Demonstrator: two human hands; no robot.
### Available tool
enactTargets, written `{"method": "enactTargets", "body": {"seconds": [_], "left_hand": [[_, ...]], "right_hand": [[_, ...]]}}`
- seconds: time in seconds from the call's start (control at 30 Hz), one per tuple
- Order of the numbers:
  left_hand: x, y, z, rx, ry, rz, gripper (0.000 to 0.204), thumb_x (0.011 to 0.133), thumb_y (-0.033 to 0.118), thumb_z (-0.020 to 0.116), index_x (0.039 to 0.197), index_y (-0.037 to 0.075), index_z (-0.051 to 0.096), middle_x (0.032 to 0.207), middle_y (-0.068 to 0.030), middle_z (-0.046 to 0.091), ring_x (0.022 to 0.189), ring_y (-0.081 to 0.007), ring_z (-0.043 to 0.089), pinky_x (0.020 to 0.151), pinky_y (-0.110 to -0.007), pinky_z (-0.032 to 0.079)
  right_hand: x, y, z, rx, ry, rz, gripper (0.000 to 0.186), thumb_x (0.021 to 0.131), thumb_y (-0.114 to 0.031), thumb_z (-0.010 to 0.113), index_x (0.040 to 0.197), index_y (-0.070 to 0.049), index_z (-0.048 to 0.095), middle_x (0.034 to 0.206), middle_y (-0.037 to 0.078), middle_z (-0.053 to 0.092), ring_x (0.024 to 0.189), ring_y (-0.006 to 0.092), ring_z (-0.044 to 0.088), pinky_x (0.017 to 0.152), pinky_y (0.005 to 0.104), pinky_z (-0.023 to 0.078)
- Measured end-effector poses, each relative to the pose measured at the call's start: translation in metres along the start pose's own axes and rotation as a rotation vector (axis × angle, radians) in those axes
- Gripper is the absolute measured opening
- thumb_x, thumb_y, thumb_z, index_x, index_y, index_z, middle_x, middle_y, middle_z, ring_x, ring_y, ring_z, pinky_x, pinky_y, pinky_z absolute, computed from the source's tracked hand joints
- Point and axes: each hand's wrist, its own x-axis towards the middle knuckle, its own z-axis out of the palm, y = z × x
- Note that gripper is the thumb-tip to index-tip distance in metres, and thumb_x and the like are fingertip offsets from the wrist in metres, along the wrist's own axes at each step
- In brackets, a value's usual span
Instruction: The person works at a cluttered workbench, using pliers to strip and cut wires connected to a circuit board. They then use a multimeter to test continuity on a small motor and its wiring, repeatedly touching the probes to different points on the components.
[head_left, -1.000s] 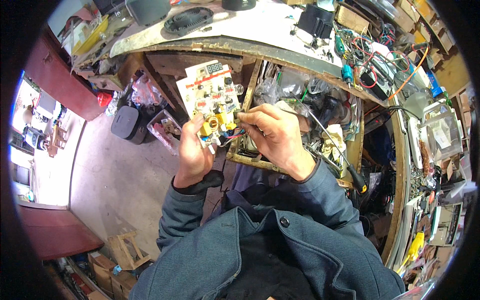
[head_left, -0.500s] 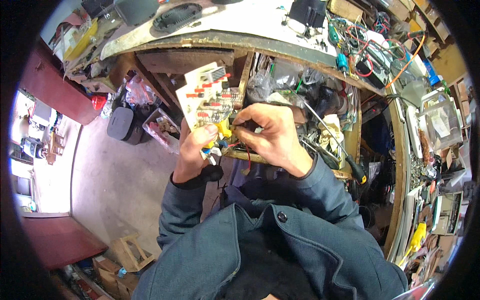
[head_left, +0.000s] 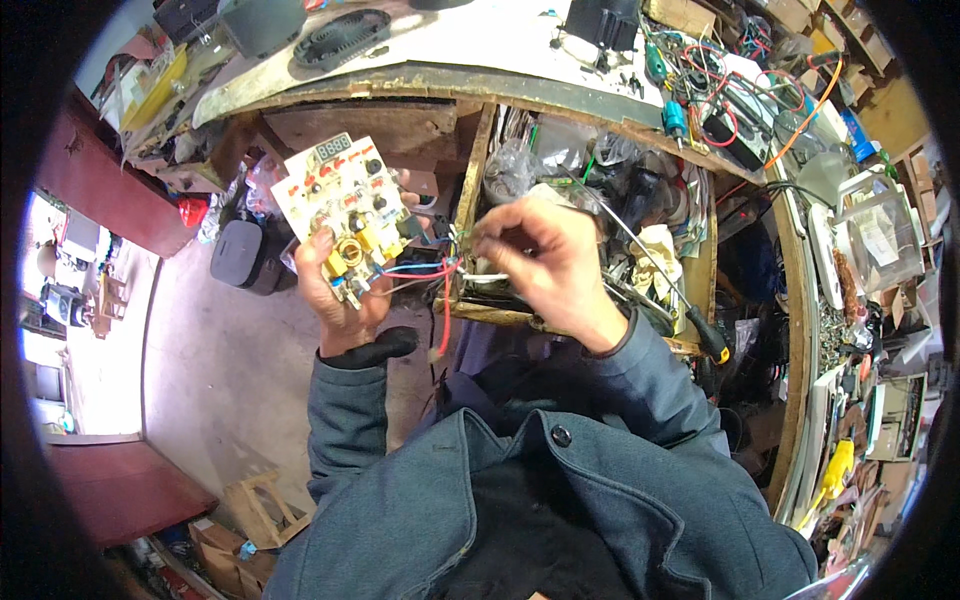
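Observation:
My left hand (head_left: 340, 300) holds a cream circuit board (head_left: 312, 190) by its lower edge, thumb on the component side. That face shows a digit display (head_left: 332, 147), red parts, yellow blocks and a copper coil (head_left: 349, 251). Blue and red wires (head_left: 420, 268) run from the board's lower right into a small bundle, and a red lead (head_left: 445, 315) hangs down from it. My right hand (head_left: 550, 255) hovers just right of the bundle, fingers curled and smeared by motion. A white wire (head_left: 485, 277) ends close under its thumb; whether the hand grips anything is unclear.
Beyond my hands, an open wooden drawer (head_left: 482, 165) is filled with bags and parts; a long screwdriver (head_left: 708, 335) lies across it. The workbench (head_left: 480, 75) spans the far side, with tangled test leads (head_left: 735, 110) at right. A dark case (head_left: 240, 250) stands on the floor at left.
The board has moved left and turned so its component face shows. My right hand has come away from the board's edge, and the blue and red wires are now exposed between the hands.

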Motion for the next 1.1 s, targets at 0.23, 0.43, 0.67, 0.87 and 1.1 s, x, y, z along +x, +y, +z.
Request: {"method": "enactTargets", "body": {"seconds": [0.23,0.43,0.67,0.87,1.1], "left_hand": [[0.007,0.009,-0.001,-0.182,-0.006,-0.040,0.085,0.092,0.049,0.056,0.159,0.001,0.036,0.145,-0.0342,0.054,0.122,-0.0468,0.063,0.101,-0.064,0.054],[0.017,0.011,-0.002,-0.385,0.044,-0.125,0.083,0.091,0.050,0.055,0.153,-0.004,0.044,0.144,-0.0320,0.057,0.128,-0.0454,0.060,0.113,-0.062,0.045],[0.024,0.013,0.009,-0.352,0.251,-0.043,0.070,0.093,0.048,0.055,0.143,-0.001,0.056,0.136,-0.0233,0.065,0.123,-0.0444,0.063,0.109,-0.066,0.047],[0.026,0.011,-0.007,-0.226,0.361,-0.036,0.056,0.095,0.048,0.055,0.131,0.006,0.064,0.124,-0.0195,0.070,0.111,-0.0424,0.068,0.099,-0.065,0.054],[0.027,0.014,-0.011,-0.241,0.252,-0.036,0.061,0.096,0.049,0.055,0.137,0.004,0.062,0.129,-0.0207,0.070,0.116,-0.0435,0.067,0.101,-0.064,0.054]], "right_hand": [[-0.003,0.023,-0.001,0.177,-0.126,0.304,0.021,0.097,-0.001,0.074,0.117,-0.001,0.072,0.099,0.003,0.072,0.094,0.0100,0.069,0.083,0.0274,0.058],[-0.006,0.025,0.012,-0.213,-0.323,-0.034,0.026,0.088,-0.011,0.078,0.110,0.000,0.069,0.098,0.019,0.071,0.095,0.0392,0.071,0.082,0.0439,0.057],[-0.011,0.025,0.017,-0.347,-0.352,-0.014,0.024,0.087,-0.019,0.079,0.103,-0.004,0.069,0.093,0.016,0.070,0.083,0.0398,0.069,0.072,0.0466,0.056],[-0.011,0.025,0.008,-0.442,-0.334,-0.103,0.018,0.088,-0.016,0.078,0.099,-0.005,0.068,0.091,0.014,0.068,0.081,0.0397,0.068,0.069,0.0461,0.054],[-0.006,0.019,0.011,-0.100,-0.281,0.140,0.016,0.093,-0.012,0.077,0.097,0.000,0.067,0.085,0.013,0.069,0.076,0.0247,0.067,0.069,0.0367,0.052]]}}
